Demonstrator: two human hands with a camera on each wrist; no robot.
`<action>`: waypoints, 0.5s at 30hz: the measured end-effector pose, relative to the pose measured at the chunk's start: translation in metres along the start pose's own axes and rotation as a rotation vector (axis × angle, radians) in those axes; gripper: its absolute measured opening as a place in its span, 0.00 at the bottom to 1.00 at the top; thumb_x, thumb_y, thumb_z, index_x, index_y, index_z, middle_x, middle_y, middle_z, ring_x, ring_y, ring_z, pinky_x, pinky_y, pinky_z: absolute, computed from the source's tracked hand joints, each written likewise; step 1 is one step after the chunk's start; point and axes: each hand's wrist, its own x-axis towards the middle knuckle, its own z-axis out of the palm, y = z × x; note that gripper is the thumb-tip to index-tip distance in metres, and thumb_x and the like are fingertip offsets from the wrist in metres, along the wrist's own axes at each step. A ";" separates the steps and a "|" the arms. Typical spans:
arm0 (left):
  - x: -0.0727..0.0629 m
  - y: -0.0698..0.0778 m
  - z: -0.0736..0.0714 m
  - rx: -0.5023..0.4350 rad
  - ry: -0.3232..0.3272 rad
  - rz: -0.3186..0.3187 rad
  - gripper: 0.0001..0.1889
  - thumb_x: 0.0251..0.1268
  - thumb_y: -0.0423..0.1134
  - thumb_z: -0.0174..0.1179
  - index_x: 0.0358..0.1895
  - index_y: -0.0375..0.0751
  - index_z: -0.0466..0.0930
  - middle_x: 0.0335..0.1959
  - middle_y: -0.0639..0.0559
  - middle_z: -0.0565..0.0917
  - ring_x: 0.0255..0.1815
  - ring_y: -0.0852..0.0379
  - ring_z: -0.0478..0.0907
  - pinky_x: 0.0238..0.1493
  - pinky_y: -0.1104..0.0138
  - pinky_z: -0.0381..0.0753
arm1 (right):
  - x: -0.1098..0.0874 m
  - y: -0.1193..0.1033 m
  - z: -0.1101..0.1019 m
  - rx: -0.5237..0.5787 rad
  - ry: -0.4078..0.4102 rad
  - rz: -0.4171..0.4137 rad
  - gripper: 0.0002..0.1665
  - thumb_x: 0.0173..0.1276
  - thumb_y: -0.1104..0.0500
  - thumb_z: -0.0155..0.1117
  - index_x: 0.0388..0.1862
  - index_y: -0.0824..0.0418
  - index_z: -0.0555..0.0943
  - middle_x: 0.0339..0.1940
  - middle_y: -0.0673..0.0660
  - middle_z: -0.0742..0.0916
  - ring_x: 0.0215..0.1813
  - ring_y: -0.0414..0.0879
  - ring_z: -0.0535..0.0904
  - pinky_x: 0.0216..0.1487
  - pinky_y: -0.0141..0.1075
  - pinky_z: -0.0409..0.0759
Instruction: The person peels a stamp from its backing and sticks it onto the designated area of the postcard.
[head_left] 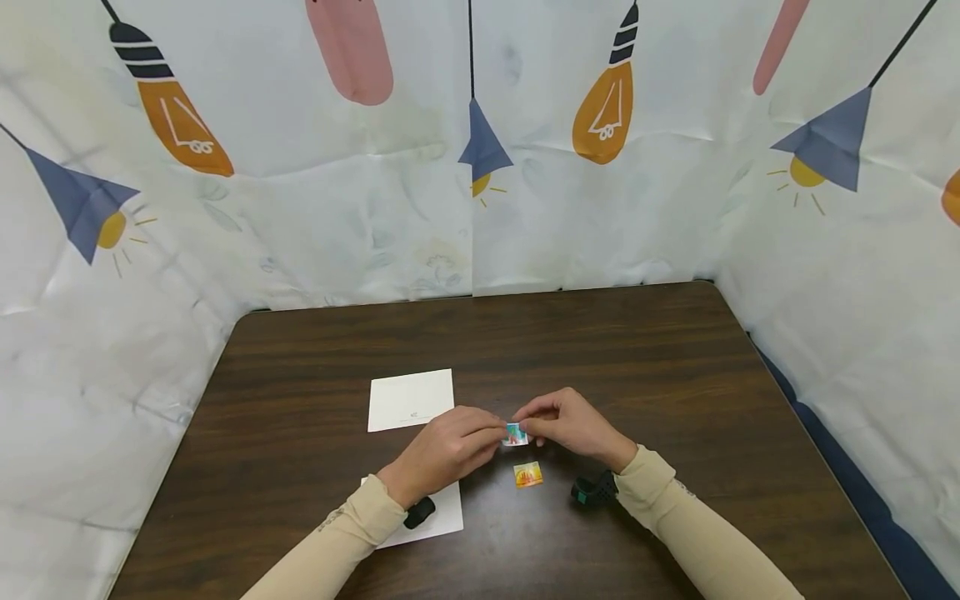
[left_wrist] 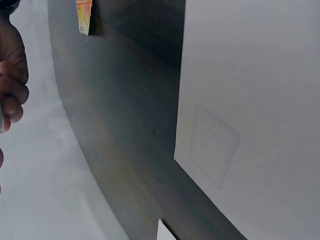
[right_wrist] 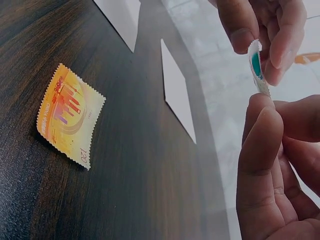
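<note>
Between the two hands, above the table, is a small blue postage stamp (head_left: 515, 434) with a perforated edge. My left hand (head_left: 453, 440) pinches its left side. On the other side my right hand (head_left: 572, 427) pinches it with thumb and fingertips. In the right wrist view the stamp (right_wrist: 257, 70) appears nearly edge-on and slightly curved. A yellow-orange stamp (head_left: 528, 475), slightly curled, lies face up on the table just below the hands. In the left wrist view only part of the right hand (left_wrist: 12, 90) shows, at the left edge.
A white envelope (head_left: 410, 398) lies beyond my left hand. Under my left forearm lies another white sheet (head_left: 438, 517), partly hidden; the left wrist view shows a faint printed box on white paper (left_wrist: 270, 100). The dark wooden table (head_left: 600, 350) meets a patterned curtain (head_left: 315, 225).
</note>
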 end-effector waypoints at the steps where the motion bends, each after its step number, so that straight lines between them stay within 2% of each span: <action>1: 0.000 0.000 0.000 -0.001 0.001 0.003 0.17 0.50 0.33 0.81 0.46 0.42 0.90 0.46 0.54 0.91 0.47 0.61 0.87 0.54 0.69 0.87 | 0.000 0.000 0.000 0.002 0.001 0.007 0.11 0.75 0.57 0.65 0.50 0.59 0.89 0.40 0.57 0.92 0.35 0.64 0.85 0.40 0.52 0.88; 4: 0.001 0.000 0.002 -0.003 -0.002 0.006 0.17 0.49 0.33 0.81 0.45 0.43 0.91 0.45 0.55 0.91 0.47 0.60 0.87 0.54 0.69 0.87 | -0.001 0.000 -0.001 0.003 0.004 0.012 0.11 0.75 0.58 0.65 0.50 0.60 0.89 0.41 0.58 0.92 0.36 0.67 0.85 0.41 0.54 0.88; 7: 0.001 0.001 0.004 -0.006 -0.007 0.006 0.17 0.48 0.33 0.81 0.44 0.44 0.91 0.43 0.55 0.90 0.46 0.60 0.86 0.53 0.69 0.86 | -0.001 0.002 -0.001 -0.002 0.007 0.020 0.12 0.75 0.57 0.65 0.50 0.59 0.89 0.41 0.57 0.93 0.36 0.65 0.85 0.40 0.53 0.88; 15: 0.001 0.003 0.009 -0.029 0.006 -0.028 0.16 0.49 0.32 0.80 0.43 0.44 0.90 0.41 0.56 0.90 0.45 0.60 0.85 0.51 0.70 0.86 | -0.002 0.004 -0.002 -0.033 0.035 0.007 0.12 0.76 0.55 0.65 0.49 0.60 0.90 0.40 0.58 0.92 0.33 0.53 0.86 0.38 0.48 0.88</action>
